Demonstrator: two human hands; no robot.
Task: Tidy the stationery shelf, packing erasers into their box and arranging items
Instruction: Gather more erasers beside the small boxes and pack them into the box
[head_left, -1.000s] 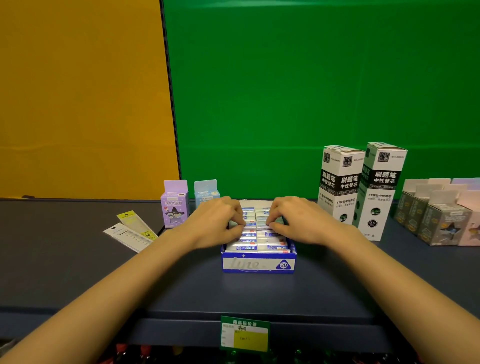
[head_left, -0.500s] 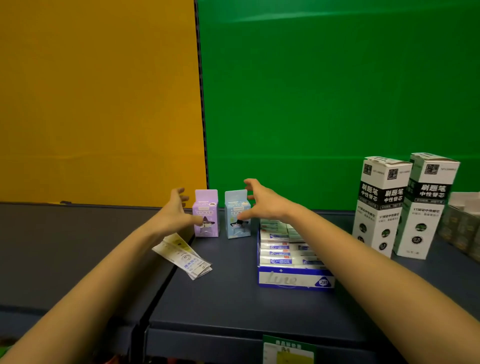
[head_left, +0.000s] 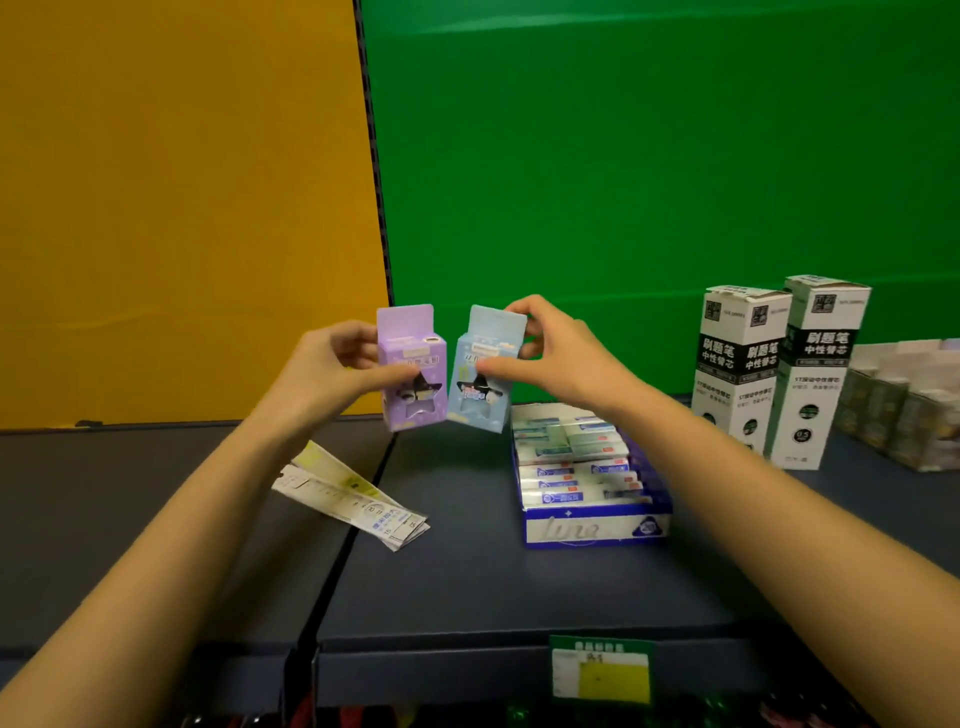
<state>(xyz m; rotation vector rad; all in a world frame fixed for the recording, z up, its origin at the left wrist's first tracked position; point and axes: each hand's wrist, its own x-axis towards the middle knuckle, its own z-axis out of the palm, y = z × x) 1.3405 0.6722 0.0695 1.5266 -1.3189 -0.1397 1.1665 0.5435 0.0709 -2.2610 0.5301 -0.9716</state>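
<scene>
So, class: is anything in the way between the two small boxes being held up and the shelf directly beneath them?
Nothing visible. The shelf under the purple box and blue box is bare; the paper slips lie left, the eraser box right.

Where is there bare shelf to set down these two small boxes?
Bare shelf lies between the paper strips and the eraser box, and along the front edge before it. The right is crowded: tall refill boxes, then small cartons.
</scene>
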